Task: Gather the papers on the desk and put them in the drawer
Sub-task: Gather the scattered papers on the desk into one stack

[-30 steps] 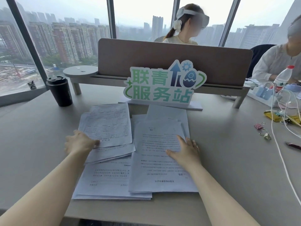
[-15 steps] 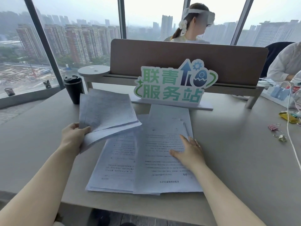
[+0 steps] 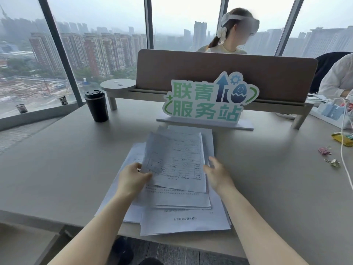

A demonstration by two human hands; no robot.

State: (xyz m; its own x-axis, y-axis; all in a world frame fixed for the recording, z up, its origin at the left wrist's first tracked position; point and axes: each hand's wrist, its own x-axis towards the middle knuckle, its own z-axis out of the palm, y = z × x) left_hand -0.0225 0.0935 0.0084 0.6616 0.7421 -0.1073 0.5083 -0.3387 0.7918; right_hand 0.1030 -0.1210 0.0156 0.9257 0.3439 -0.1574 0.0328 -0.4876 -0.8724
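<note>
Several white printed papers (image 3: 183,217) lie overlapped in a loose pile near the front edge of the grey desk (image 3: 57,169). On top sits a small stack with a form sheet (image 3: 177,159) uppermost. My left hand (image 3: 131,178) pinches the lower left edge of that small stack, thumb on top. My right hand (image 3: 217,175) hovers at the stack's right edge with fingers spread, holding nothing. No drawer is in view.
A black travel cup (image 3: 96,105) stands at the back left. A green and white sign (image 3: 208,102) stands behind the papers before a brown divider (image 3: 267,73). Binder clips (image 3: 324,150), a white cable (image 3: 343,159) and clutter lie right. Two people sit beyond.
My left hand has carried the small stack from the left over onto the middle pile. My right hand has lifted off the papers and opened beside the stack.
</note>
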